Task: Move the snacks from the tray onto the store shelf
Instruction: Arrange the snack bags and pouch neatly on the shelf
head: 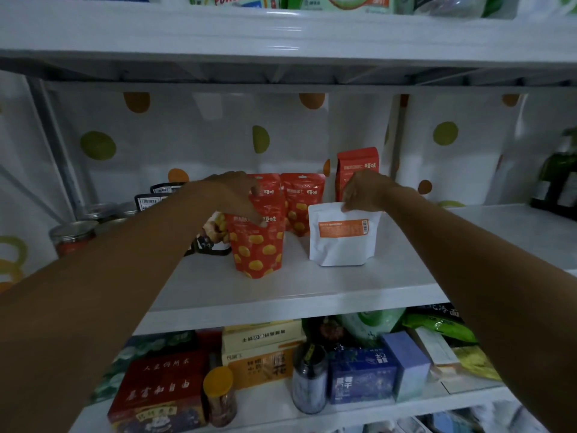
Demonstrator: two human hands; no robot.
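Observation:
On the middle white shelf [290, 292], my left hand [231, 195] grips the top of a red pouch with yellow spots [257, 245], which stands upright near the front. My right hand [365, 190] pinches the top edge of a white pouch with an orange label [342, 235], standing to its right. Behind them stand two more red spotted pouches [303, 201] and a taller red-orange pouch [357, 165]. The tray is not in view.
Left of the pouches are a snack bag with a pictured label [214, 232], black packets [150, 200] and lidded cans [73, 235]. Dark bottles [559, 179] stand at far right. The shelf below holds boxes and jars [309, 378]. An upper shelf [281, 42] hangs overhead.

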